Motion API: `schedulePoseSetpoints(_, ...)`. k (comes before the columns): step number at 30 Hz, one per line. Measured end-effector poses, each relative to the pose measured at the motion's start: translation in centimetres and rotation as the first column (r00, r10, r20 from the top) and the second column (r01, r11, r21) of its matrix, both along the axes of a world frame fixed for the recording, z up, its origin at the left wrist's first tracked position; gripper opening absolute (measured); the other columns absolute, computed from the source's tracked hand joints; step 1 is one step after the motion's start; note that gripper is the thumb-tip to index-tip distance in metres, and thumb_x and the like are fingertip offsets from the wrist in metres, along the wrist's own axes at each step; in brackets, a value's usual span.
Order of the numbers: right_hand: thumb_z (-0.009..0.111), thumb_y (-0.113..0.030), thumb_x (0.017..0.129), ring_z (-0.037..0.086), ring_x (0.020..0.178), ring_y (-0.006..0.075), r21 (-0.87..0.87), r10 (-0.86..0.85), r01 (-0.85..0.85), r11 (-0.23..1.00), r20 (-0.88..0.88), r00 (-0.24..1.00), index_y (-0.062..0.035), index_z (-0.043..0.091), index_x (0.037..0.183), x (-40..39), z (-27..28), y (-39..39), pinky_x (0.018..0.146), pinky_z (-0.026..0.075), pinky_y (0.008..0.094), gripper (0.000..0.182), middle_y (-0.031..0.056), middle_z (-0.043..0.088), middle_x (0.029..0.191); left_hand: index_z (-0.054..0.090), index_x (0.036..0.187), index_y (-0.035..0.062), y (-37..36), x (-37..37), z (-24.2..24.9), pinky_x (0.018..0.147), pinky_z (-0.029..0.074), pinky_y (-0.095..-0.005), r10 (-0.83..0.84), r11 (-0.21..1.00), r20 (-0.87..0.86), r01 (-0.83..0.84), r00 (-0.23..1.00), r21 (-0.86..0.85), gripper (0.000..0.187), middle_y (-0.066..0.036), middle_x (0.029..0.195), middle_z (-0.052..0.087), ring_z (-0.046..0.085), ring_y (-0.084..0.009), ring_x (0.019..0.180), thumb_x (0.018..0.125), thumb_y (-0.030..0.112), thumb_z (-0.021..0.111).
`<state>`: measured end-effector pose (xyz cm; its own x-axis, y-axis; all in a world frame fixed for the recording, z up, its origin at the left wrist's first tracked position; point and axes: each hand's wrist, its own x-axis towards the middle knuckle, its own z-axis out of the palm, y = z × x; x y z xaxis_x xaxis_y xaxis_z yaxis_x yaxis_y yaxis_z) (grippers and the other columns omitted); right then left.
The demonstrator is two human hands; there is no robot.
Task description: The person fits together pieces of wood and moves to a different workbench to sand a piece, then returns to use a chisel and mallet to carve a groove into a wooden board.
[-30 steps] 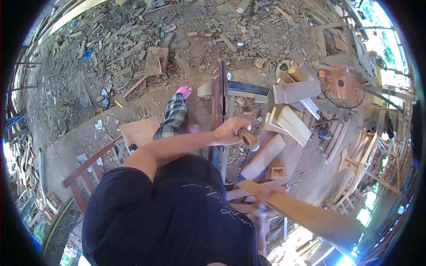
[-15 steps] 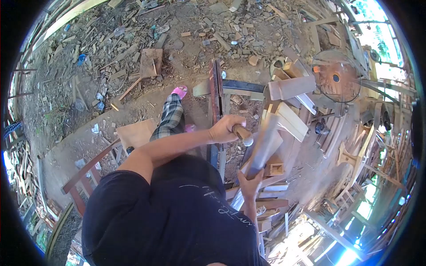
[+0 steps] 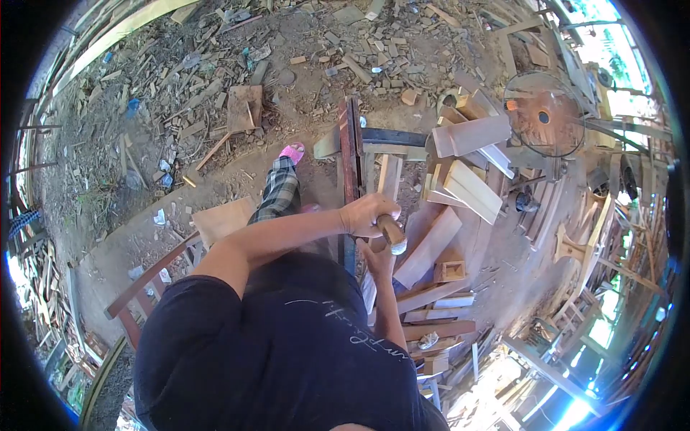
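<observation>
My left hand [image 3: 363, 215] is closed around a short brown wooden tool handle [image 3: 391, 229] with a shiny round end. The tool's other end is hidden by the hand. Just below it, my right hand [image 3: 378, 260] has its fingers bent, close under the handle. What it grips is mostly hidden. A pale strip [image 3: 368, 289] shows along the inner side of my right wrist. Both hands are beside a long, narrow dark-red bar [image 3: 350, 151] that runs away from my body.
Wooden boards [image 3: 429, 248] and a small open wooden box [image 3: 450, 271] lie to the right. More blocks [image 3: 471, 136] are stacked beyond them. A large round fan [image 3: 544, 116] stands at the far right. Wood scraps [image 3: 374, 57] cover the ground ahead. A wooden chair [image 3: 147, 280] is at left.
My right hand has moved up and left, close to my left hand. The long blurred piece it held no longer stretches across the boards on the right. My left hand stays nearly in place.
</observation>
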<state>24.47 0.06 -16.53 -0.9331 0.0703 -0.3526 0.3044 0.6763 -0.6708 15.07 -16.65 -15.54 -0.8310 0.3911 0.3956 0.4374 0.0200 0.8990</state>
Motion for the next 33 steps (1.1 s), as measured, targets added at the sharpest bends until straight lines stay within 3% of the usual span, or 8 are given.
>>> schedulePoseSetpoints(2,0.083,-0.032,0.07,0.064,0.095,0.0254,-0.039,0.065,-0.07,0.997,-0.108,0.992,-0.0004,0.055,0.123,-0.9,0.2,-1.2,0.081,0.051,0.0386,0.067,0.0156,0.065,0.107,0.056,0.083,0.0064,-0.1,-0.1,0.1,0.066,0.048,-0.0443,-0.007,1.0,0.015,0.007,1.0,0.016,0.03,-0.014,0.077,0.06,0.061,-0.0381,0.076,0.058,0.005,0.072)
schedulePoseSetpoints(4,0.084,-0.03,0.069,0.064,0.096,0.0241,-0.314,-0.075,0.102,0.944,0.097,0.992,0.0023,0.06,0.112,-1.3,0.0,-2.0,0.085,0.049,0.0353,0.059,0.0124,0.067,0.104,0.056,0.083,0.0061,-0.4,-0.2,0.1,0.065,0.048,-0.0439,-0.011,1.0,0.029,0.011,1.0,0.006,0.029,-0.014,0.075,0.059,0.061,-0.038,0.076,0.058,0.005,0.071)
schedulePoseSetpoints(5,0.084,-0.03,0.069,0.064,0.096,0.0241,-0.315,-0.073,0.101,0.944,0.098,0.993,0.0023,0.06,0.112,-1.5,0.0,-2.1,0.085,0.049,0.0353,0.059,0.0124,0.067,0.104,0.056,0.083,0.0058,-0.6,-0.2,0.1,0.064,0.047,-0.0434,-0.016,1.0,0.043,0.016,0.999,-0.001,0.029,-0.013,0.073,0.059,0.061,-0.0379,0.076,0.058,0.004,0.071)
schedulePoseSetpoints(9,0.084,-0.03,0.069,0.064,0.095,0.0266,-0.146,-0.017,0.029,0.989,0.08,0.997,0.0039,0.052,0.119,-1.7,1.1,-2.9,0.084,0.049,0.0365,0.069,0.0169,0.065,0.106,0.056,0.081,0.006,-0.9,-0.7,1.1,0.061,0.046,-0.0393,0.11,0.991,-0.048,-0.106,0.993,0.087,0.021,-0.011,0.073,0.057,0.059,-0.0352,0.07,0.074,0.011,0.075)
schedulePoseSetpoints(13,0.084,-0.032,0.068,0.064,0.095,0.0312,-0.072,-0.053,0.059,0.996,0.081,0.995,0.0047,0.048,0.119,-1.5,0.4,-2.7,0.084,0.049,0.0392,0.072,0.0219,0.064,0.103,0.058,0.082,0.0058,-1.3,-2.7,3.1,0.058,0.047,-0.0369,0.264,0.938,0.182,-0.296,0.947,0.179,0.02,-0.011,0.073,0.061,0.063,-0.0257,0.067,0.073,0.011,0.075)
schedulePoseSetpoints(16,0.084,-0.034,0.068,0.063,0.094,0.0342,0.016,-0.064,0.064,0.998,0.016,0.998,0.0043,0.048,0.115,-1.1,-0.4,-2.4,0.084,0.049,0.041,0.071,0.0231,0.064,0.101,0.061,0.085,0.0079,-2.6,-5.1,6.0,0.061,0.05,-0.0292,0.26,0.742,0.532,-0.519,0.806,0.423,0.019,0.0,0.076,0.063,0.06,-0.0102,0.069,0.08,0.017,0.077)
schedulePoseSetpoints(18,0.084,-0.036,0.067,0.064,0.094,0.0357,-0.023,-0.055,0.055,0.998,0.018,0.998,0.0057,0.047,0.118,-1.4,0.2,-2.2,0.083,0.049,0.0419,0.076,0.025,0.064,0.1,0.062,0.086,0.0082,-4.3,-6.7,6.1,0.067,0.051,-0.0264,0.207,0.638,0.559,-0.544,0.803,0.545,0.021,0.003,0.08,0.063,0.06,-0.0096,0.07,0.08,0.02,0.079)
schedulePoseSetpoints(33,0.086,-0.044,0.064,0.061,0.106,0.0378,0.034,-0.164,0.165,0.986,-0.027,0.986,0.015,0.037,0.131,-0.7,3.7,0.0,0.089,0.048,0.0413,0.101,0.0327,0.059,0.113,0.056,0.075,0.0092,-5.8,-8.7,4.6,0.056,0.045,-0.0231,0.242,0.682,0.613,-0.581,0.752,0.444,0.025,0.002,0.07,0.057,0.053,-0.0069,0.062,0.082,0.021,0.078)
